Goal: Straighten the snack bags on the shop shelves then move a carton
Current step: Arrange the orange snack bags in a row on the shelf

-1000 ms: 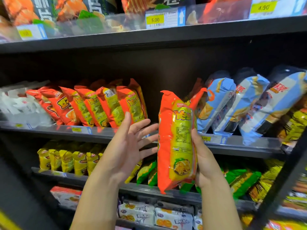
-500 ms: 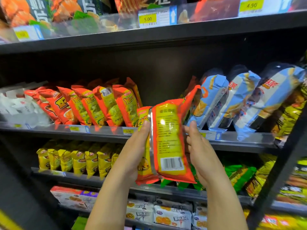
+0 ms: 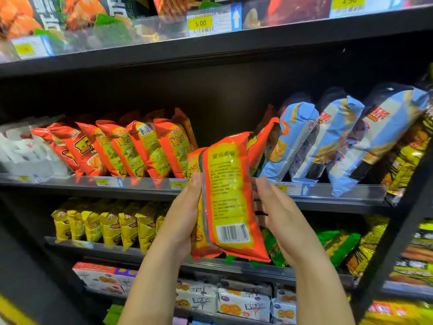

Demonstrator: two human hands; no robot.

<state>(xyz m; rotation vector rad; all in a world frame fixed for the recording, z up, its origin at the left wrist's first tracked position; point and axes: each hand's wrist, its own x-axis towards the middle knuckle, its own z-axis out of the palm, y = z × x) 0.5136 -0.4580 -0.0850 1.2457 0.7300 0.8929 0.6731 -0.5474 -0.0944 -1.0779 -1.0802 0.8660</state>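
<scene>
Fingers (image 3: 263, 188) of the right hand (image 3: 281, 221) lie close together, bent in against the right edge of an orange snack bag (image 3: 228, 195). The left hand (image 3: 185, 221) grips the bag's left edge, with the thumb (image 3: 196, 184) laid along the front and the other fingers hidden behind the pack (so their spread cannot be told). The bag stands nearly upright at the centre of the frame, its printed back and barcode facing the camera. It is held in the air in front of the middle shelf (image 3: 140, 192) and covers part of that shelf's price rail. Behind it, left of centre, a row of orange bags (image 3: 140, 148) leans to the left on the same shelf. Right of centre, three blue bags (image 3: 328, 141) lean to the right, with one more orange bag (image 3: 263, 137) tilted against the nearest blue one. Between the two groups is a dark gap, partly blocked from view by the held bag. White packs (image 3: 23, 151) fill the shelf's far left. Yellow-and-black bags (image 3: 405, 165) crowd the right edge, beside a black upright post (image 3: 398, 231). A yellow 5.00 price tag (image 3: 200, 23) sits on the top shelf's rail at upper centre. Below, yellow bags (image 3: 105, 224) stand in a row at lower left, green bags (image 3: 337, 242) lie at lower right, and white biscuit boxes (image 3: 241, 301) line the bottom shelf between the forearms.
</scene>
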